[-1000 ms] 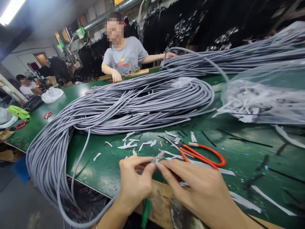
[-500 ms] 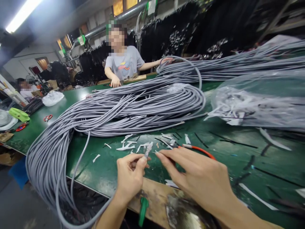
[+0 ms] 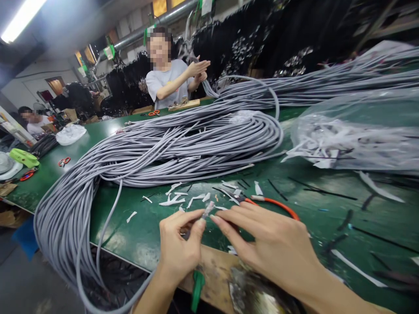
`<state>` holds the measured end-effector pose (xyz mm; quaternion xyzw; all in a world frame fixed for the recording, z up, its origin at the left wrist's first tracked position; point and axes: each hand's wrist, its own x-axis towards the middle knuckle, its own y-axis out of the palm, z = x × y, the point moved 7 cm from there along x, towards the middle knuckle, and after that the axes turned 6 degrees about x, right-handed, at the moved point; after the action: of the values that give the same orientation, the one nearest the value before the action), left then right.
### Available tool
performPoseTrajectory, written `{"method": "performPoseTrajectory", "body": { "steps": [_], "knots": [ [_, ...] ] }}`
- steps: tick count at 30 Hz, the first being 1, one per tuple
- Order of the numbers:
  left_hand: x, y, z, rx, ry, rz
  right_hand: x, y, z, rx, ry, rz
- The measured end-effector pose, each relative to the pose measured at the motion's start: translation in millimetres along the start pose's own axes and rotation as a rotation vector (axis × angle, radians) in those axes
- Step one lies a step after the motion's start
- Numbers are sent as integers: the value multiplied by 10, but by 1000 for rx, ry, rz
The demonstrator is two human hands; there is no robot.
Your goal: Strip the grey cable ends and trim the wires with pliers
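My left hand [image 3: 180, 237] is closed around the end of a grey cable, thumb and forefinger pinching it near the tip. The stripped-looking cable end [image 3: 208, 209] pokes up from the fingers, whitish and frayed. Close beside it on the right, my right hand [image 3: 265, 231] has its thumb and forefinger pinched together; what they hold, if anything, is too small to make out. Just beyond my right fingers lie cutters with orange handles [image 3: 278, 204], their jaws pointing left. White scraps [image 3: 172, 200] are scattered on the green table beyond my hands.
A big coil of grey cables [image 3: 157, 152] spreads over the green table [image 3: 131, 235] and hangs off its left edge. At the right lies a clear plastic bag [image 3: 356, 139] of white scraps. Across the table a co-worker [image 3: 170, 83] handles cables. Red-handled scissors [image 3: 64, 162] lie at left.
My right fingertips have come slightly left, closer to the cable end. The co-worker's hands have risen from the table and cables and now hold up a bundle of cable ends.
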<state>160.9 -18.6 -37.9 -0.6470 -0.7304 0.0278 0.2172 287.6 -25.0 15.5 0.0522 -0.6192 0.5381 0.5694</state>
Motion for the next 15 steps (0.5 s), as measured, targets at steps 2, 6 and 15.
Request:
{"method": "performPoseTrajectory", "body": {
  "steps": [2, 6, 15],
  "knots": [
    [1, -31, -74, 109, 87, -28, -22, 34, -39, 46, 56, 23],
    [20, -69, -76, 119, 52, -64, -73, 132, -134, 169, 162, 77],
    [-8, -22, 27, 82, -87, -52, -73, 281, -120, 674, 419, 275]
  ]
}}
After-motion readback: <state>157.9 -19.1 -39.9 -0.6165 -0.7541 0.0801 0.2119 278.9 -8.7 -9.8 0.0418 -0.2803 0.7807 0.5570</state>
